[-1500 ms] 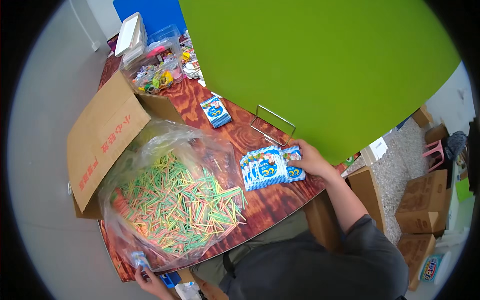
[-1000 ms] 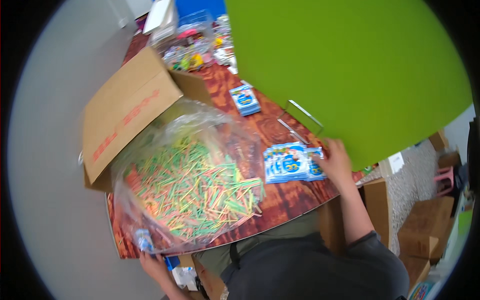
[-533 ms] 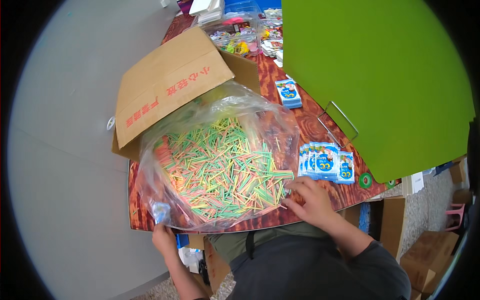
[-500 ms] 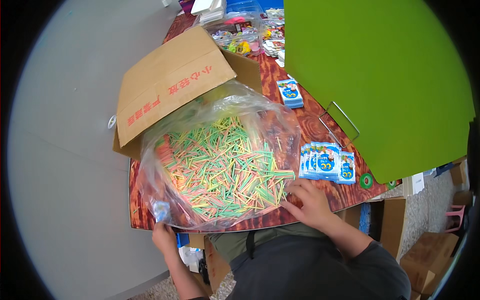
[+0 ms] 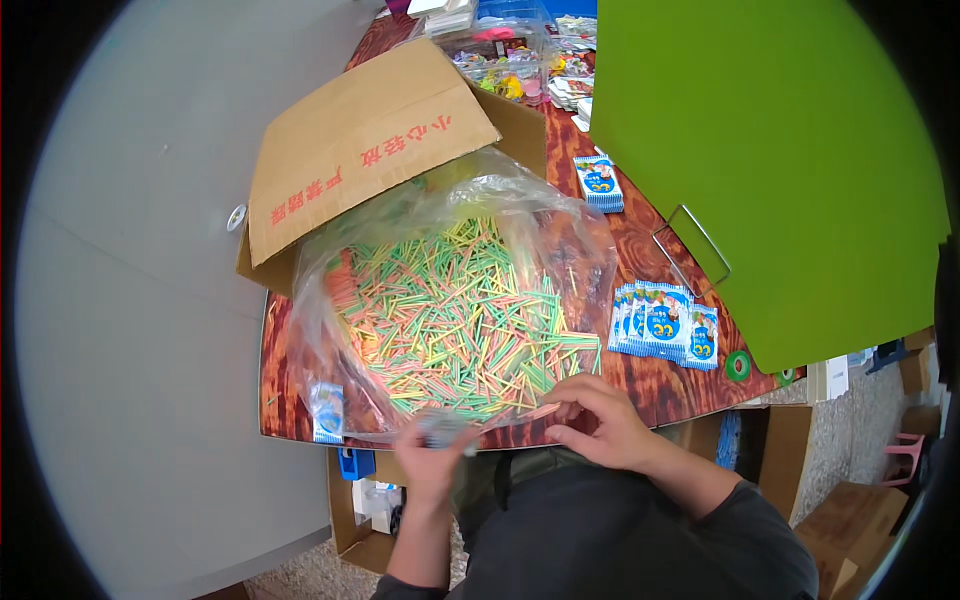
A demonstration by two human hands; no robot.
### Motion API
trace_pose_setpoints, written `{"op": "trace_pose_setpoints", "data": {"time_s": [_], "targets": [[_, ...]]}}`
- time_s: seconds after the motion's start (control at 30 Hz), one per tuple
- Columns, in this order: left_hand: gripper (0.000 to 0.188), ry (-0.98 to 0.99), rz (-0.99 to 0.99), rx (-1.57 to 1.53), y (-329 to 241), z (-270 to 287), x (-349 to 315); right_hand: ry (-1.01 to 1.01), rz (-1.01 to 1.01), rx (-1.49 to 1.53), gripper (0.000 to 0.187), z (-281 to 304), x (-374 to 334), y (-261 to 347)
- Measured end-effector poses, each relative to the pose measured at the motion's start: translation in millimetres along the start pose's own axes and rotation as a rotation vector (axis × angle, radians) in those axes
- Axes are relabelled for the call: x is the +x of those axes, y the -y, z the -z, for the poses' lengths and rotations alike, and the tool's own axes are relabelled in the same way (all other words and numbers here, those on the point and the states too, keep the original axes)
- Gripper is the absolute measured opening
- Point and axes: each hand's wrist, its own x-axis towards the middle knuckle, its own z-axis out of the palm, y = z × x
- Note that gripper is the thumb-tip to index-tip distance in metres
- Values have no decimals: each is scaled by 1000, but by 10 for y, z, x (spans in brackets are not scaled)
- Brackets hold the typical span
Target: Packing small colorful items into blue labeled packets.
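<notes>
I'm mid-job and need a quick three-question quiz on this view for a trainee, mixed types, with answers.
1. True or false: the stacked packets stand farther from the person than the fanned packets.
2. Which hand is nearer the single packet at the near-left corner of the table: (a) the person's right, (b) the person's left?
3. Name three colours among the loose sticks by the right hand.

Key: 1. True. 2. (b), the left hand. 3. Green, yellow and pink.
</notes>
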Motion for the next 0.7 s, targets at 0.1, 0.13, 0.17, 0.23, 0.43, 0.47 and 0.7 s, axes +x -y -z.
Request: {"op": "trace_pose_setpoints", "data": {"time_s": [0.1, 0.13, 0.17, 0.23, 0.43, 0.47, 0.7], "targets": [[28, 171, -336, 101, 148, -339, 10, -1, 174, 33, 30, 16, 55, 154], [30, 199, -360, 88, 164, -385, 12, 13, 290, 49, 31, 42, 48, 202], [30, 200, -360, 86, 149, -399, -1, 53, 255, 117, 32, 67, 26, 256], [30, 233, -401, 231, 4, -479, -19, 39, 345, 44, 32, 123, 18, 287], [27, 269, -549, 458, 64, -435, -26, 32, 420, -292, 33, 146, -77, 390], [27, 272, -548, 459, 61, -428, -25, 139, 354, -411, 34, 140, -88, 369], [34, 341, -798, 755, 62, -526, -6, 494, 235, -373, 44, 19, -94, 30]]}}
